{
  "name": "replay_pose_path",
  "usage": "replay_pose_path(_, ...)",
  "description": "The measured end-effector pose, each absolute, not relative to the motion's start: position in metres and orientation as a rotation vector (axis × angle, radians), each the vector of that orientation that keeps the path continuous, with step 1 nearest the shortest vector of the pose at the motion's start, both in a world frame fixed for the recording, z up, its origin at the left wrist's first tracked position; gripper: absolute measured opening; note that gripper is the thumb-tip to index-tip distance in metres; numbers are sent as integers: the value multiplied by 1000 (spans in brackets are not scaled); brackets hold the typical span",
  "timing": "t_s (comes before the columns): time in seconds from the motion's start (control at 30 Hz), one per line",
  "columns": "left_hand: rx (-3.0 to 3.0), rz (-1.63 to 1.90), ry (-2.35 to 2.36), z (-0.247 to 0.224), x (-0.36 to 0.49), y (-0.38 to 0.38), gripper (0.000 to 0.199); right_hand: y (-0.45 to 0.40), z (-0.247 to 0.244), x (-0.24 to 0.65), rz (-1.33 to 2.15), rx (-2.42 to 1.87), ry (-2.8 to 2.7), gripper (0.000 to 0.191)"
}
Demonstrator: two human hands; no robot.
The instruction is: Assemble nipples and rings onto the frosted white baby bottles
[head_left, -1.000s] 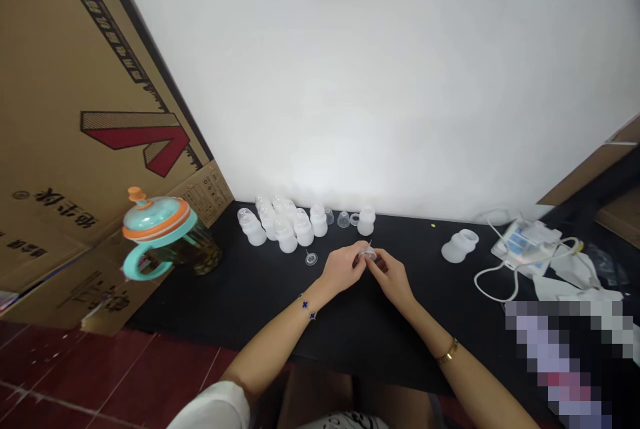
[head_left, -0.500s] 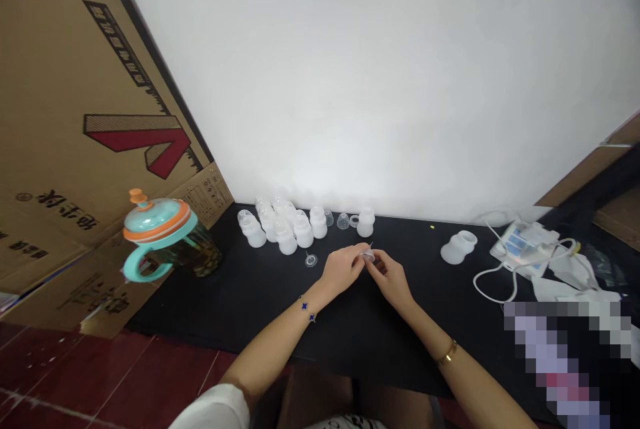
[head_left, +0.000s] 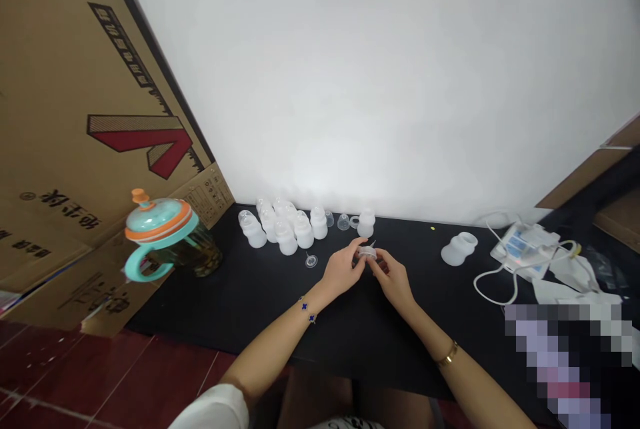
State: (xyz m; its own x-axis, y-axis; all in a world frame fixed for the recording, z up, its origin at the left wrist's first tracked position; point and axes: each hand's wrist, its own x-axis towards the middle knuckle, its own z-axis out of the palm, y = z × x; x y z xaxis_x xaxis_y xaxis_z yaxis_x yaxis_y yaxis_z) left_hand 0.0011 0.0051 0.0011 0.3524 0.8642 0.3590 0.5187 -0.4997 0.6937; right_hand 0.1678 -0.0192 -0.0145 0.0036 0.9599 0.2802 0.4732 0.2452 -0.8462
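Note:
Between the fingertips of my left hand (head_left: 345, 267) and my right hand (head_left: 393, 276) is a white bottle collar (head_left: 368, 252), with a thin stem sticking up from it. Both hands pinch it from its two sides, above the black table. Left of my hands lies a clear nipple (head_left: 311, 260) with a stem, flat on the tabletop. Behind them stand a white baby bottle (head_left: 367, 223), a ring (head_left: 355, 222) and a clear cap (head_left: 343, 222). Several capped baby bottles (head_left: 286, 238) are grouped to the left.
An open white bottle (head_left: 459, 249) lies tilted at the right, beside a white device (head_left: 525, 249) with looping cable. A teal and orange lidded jug (head_left: 167, 236) stands at the left by a large cardboard box (head_left: 60, 102). The white wall (head_left: 370, 82) closes off the back.
My left fingers have shifted around the collar, which now shows more of its side. The things on the table have stayed put.

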Motion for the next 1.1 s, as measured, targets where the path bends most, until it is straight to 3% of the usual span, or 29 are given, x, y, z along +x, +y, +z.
replay_pose_path(0.33, 2102, 1011, 1238, 6, 1, 2, 21, -20, -13, 168, 684, -1380, -1627, 43)
replay_pose_path(1.1, 2084, 1045, 1188, 5, 0, 4, 21, -21, -12, 166, 674, -1375, -1656, 45)
